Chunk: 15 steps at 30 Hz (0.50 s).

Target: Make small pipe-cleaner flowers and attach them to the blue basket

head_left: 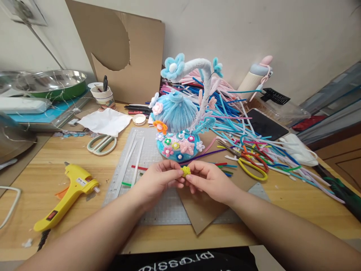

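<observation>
A small yellow pipe-cleaner flower (185, 171) is pinched between the fingertips of my left hand (165, 176) and my right hand (207, 177). Both hands are closed on its edges, over the cutting mat (166, 210) and a piece of brown cardboard (197, 216). Just behind them stands a blue pipe-cleaner decoration (176, 111) with a pleated dome and a white curved stem. Its round base carries several small flowers and a pink starfish (186, 146). Cut pipe-cleaner pieces lie partly hidden beneath my hands.
A yellow glue gun (67, 195) lies at left, near white-handled scissors (102, 145) and a tissue (105, 121). Clear glue sticks (138, 162) rest on the mat. To the right are yellow-handled pliers (254, 171), loose pipe cleaners (225, 124), a phone (265, 124) and a bottle (254, 77).
</observation>
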Each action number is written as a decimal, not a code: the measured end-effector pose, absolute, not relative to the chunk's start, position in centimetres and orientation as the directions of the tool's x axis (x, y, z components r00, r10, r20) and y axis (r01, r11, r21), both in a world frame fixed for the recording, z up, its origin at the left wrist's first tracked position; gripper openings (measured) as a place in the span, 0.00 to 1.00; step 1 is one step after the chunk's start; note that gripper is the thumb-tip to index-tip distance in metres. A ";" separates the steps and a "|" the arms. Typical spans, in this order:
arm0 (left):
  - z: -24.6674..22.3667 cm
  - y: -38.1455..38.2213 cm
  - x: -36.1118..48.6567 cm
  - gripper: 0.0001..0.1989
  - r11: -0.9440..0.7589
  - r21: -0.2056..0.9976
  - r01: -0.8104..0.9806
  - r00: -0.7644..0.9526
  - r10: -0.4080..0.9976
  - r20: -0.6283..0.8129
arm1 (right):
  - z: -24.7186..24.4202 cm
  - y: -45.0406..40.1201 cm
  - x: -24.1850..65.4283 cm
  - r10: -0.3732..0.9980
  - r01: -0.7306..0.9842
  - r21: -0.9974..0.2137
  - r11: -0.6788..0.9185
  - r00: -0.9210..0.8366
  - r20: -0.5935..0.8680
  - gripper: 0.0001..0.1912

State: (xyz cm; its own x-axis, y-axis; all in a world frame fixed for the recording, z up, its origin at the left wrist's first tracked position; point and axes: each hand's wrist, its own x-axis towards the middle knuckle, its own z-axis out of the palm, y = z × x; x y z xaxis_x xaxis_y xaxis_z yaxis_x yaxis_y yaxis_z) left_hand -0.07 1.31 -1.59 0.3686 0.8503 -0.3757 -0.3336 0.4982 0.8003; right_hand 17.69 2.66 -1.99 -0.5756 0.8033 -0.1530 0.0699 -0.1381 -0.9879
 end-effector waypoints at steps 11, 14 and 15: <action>-1.6 1.0 0.2 0.11 0.425 0.898 -0.111 0.446 0.829 -0.337 | -1.7 2.5 17.6 0.827 0.147 -0.971 -0.190 -0.509 -0.239 0.08; -1.7 1.0 0.0 0.11 0.421 0.896 -0.141 0.428 0.842 -0.328 | -1.7 2.5 17.6 0.828 0.136 -0.973 -0.188 -0.511 -0.231 0.08; -1.7 1.1 0.0 0.11 0.443 0.881 -0.164 0.429 0.837 -0.341 | -1.7 2.5 17.6 0.834 0.109 -0.977 -0.181 -0.510 -0.212 0.08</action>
